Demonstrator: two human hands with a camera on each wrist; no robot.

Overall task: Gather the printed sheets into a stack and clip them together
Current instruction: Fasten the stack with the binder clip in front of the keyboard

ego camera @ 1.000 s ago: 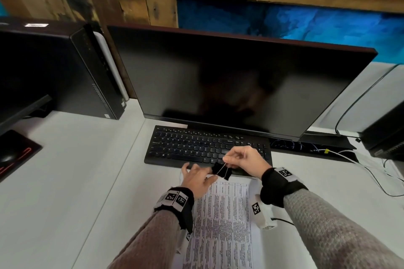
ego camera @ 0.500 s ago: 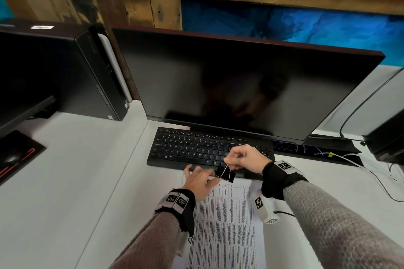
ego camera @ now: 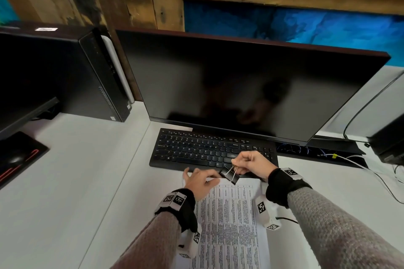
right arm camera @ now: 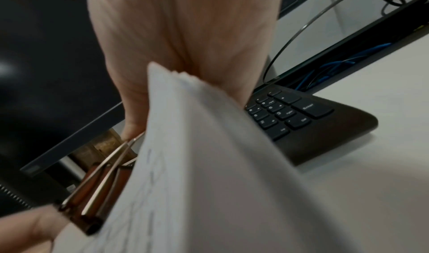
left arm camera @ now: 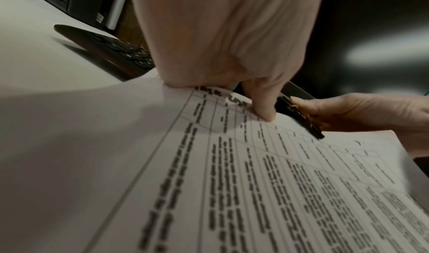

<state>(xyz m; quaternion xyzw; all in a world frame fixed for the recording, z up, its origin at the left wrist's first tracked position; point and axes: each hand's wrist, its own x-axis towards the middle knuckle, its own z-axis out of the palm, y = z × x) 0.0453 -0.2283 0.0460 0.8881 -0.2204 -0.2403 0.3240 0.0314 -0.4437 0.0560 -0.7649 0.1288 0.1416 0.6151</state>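
A stack of printed sheets (ego camera: 229, 225) lies lengthwise on the white desk (ego camera: 87, 170) in front of the keyboard, its far end lifted. My left hand (ego camera: 203, 178) grips the stack's top left corner, its thumb (left arm camera: 262, 106) pressing on the printed face (left arm camera: 255, 183). A black binder clip (ego camera: 229, 175) sits at the stack's top edge. My right hand (ego camera: 240, 161) pinches its metal handles (right arm camera: 92, 198) together. Whether the jaws enclose the paper (right arm camera: 197, 165) cannot be told. The clip (left arm camera: 299, 117) lies just right of my left thumb.
A black keyboard (ego camera: 207, 150) lies right behind the hands, under a dark monitor (ego camera: 240, 85). A PC tower (ego camera: 65, 72) stands at the back left, with a mouse pad (ego camera: 17, 159) at the left edge. Cables (ego camera: 349, 159) run along the desk at the right.
The right hand and the clip have edged slightly right and down toward the stack's top edge. The left hand keeps its hold on the corner.
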